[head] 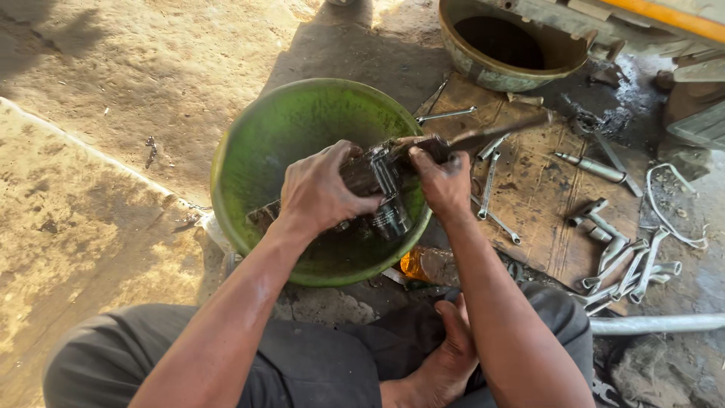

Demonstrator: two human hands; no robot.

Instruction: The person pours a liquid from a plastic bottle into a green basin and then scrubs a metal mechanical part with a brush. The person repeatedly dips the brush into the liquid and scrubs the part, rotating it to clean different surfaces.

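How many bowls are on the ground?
2. A green bowl sits in the middle, under the left hand and right hand that grip a greasy metal part. A tan bowl sits at the top right, behind the wooden board.

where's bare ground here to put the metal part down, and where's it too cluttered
Free: the bare dirt ground left of the green basin, and the basin's own far half. Crowded: the wooden board to the right, strewn with wrenches, up to the tan basin. Both hands, left hand and right hand, hold the greasy metal part over the green basin.
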